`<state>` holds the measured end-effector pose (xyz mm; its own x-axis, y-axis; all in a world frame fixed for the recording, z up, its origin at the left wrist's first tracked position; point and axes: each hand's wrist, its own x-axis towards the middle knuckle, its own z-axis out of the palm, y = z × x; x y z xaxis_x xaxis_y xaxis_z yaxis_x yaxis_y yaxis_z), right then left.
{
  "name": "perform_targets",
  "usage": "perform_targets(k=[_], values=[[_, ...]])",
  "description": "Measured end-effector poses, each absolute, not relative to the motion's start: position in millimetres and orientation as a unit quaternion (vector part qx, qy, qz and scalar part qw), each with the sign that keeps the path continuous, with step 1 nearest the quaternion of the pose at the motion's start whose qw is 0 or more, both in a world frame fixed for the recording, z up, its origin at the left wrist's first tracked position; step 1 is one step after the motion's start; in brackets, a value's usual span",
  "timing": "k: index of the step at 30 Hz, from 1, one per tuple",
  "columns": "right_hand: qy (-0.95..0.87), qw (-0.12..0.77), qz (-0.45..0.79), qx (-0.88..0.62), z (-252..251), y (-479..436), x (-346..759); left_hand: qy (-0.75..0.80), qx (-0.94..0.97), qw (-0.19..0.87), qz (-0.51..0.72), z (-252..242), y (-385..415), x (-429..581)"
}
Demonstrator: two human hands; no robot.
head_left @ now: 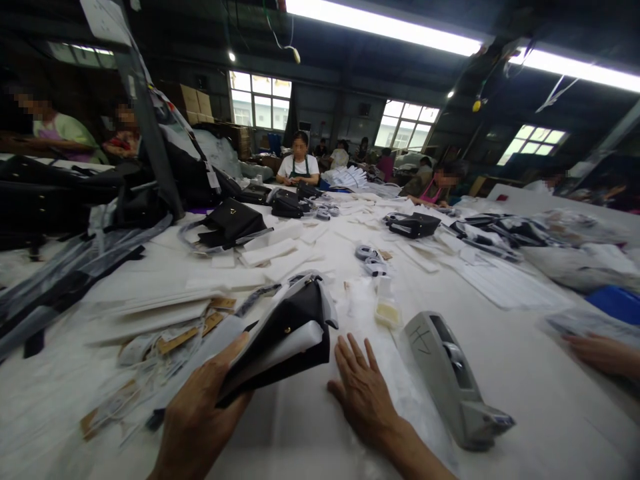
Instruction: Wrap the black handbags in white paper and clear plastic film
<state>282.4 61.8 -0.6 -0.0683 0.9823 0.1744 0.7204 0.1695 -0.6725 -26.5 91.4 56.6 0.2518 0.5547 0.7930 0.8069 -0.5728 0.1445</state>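
My left hand grips a black handbag by its near left edge, holding it tilted over the white table. A rolled white sheet sticks out along the bag's flap, close to a small gold stud. Wrapping covers the bag's strap at the top. To the right of the bag, my right hand is held with its fingers stretched out and nothing in them. Its fingertips are near the bag's lower right corner; whether they touch it I cannot tell. Beyond that hand stands a grey tape dispenser.
Brown paper tags with strings and white sheets lie at the left. A small yellowish dish and wrapped rings sit mid-table. Another black bag stands farther back. A co-worker's hand rests at the right edge; other people sit behind.
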Motion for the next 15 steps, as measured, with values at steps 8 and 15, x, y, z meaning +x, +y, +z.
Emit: perform_targets(k=[8,15], values=[[-0.654,0.322,0.323,-0.603,-21.4,33.4,209.2,-0.447,-0.773,0.142,-0.427,65.1,95.4,-24.5],[-0.585,0.348,0.414,-0.604,-0.1,33.8,213.6,-0.369,-0.831,0.125,-0.396,46.8,78.5,-4.6]])
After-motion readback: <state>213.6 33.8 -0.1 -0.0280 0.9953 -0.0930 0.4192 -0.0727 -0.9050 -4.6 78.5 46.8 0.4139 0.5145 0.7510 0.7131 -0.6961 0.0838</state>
